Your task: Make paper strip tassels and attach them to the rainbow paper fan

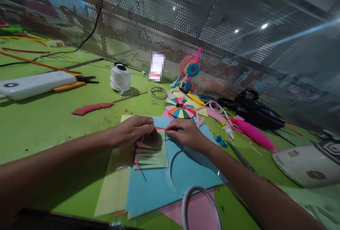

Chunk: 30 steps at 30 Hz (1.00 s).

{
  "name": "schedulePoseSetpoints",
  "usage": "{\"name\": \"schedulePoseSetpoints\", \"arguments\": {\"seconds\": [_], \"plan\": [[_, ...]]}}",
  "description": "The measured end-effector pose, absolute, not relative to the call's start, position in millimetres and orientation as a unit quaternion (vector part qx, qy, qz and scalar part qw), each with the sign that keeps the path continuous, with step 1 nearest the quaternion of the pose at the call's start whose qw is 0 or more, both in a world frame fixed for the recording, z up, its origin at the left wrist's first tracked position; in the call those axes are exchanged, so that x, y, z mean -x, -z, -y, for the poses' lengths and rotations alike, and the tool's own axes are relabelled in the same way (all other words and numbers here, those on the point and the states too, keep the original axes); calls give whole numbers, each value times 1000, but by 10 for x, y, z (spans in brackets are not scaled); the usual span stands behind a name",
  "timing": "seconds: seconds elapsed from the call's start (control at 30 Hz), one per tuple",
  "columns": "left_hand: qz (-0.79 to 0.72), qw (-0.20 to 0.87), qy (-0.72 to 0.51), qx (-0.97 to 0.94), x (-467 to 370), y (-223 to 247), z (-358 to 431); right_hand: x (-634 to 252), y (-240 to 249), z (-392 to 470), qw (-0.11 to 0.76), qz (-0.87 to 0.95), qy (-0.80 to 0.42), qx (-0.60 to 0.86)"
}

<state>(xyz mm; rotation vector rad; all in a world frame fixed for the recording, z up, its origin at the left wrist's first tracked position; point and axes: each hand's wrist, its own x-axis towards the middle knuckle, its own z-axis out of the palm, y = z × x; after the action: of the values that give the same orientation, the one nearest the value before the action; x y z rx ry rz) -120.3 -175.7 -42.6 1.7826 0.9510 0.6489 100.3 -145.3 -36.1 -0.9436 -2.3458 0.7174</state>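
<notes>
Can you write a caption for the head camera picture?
Two hands pinch a thin pink strip above blue paper.

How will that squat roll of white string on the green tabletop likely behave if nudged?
The squat roll of white string would probably slide before tipping, since it stands upright and looks about as wide as tall on the green tabletop. Knocked over, it might roll, given its rounded sides. Its wound surface would likely give slightly under the fingers.

On the bright green tabletop [61, 130] we see a squat spool of white string [120, 79], a long white rectangular device [37, 85] beside orange-handled black pliers [70, 87], a magenta spindle-shaped object [253, 132] and a bulky black object [257, 112], a grey perforated screen [220, 49] standing behind.
</notes>
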Motion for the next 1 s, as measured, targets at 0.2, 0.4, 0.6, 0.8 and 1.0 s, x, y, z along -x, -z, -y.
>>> {"name": "schedulePoseSetpoints", "arguments": {"seconds": [0.2, 0.4, 0.6, 0.8, 1.0], "plan": [[-457, 482, -300, -685, 1127, 469, 1769, -1018, 498, 1437, 308, 813, -311, 384], [-482, 487, -321, -654, 1067, 503, 1760, -967, 481, 1382, 272, 842, -270, 379], [-503, 458, -311, -663, 1063, 522, 1733, -917, 442, 1360, 237, 874, -198, 375], [-501, 465, -305, -663, 1066, 527, 1723, -921, 403, 1382, 216, 904, -166, 329], [-508, 455, -291, -671, 1064, 511, 1733, -1001, 395, 1465, 281, 881, -158, 346]]}}
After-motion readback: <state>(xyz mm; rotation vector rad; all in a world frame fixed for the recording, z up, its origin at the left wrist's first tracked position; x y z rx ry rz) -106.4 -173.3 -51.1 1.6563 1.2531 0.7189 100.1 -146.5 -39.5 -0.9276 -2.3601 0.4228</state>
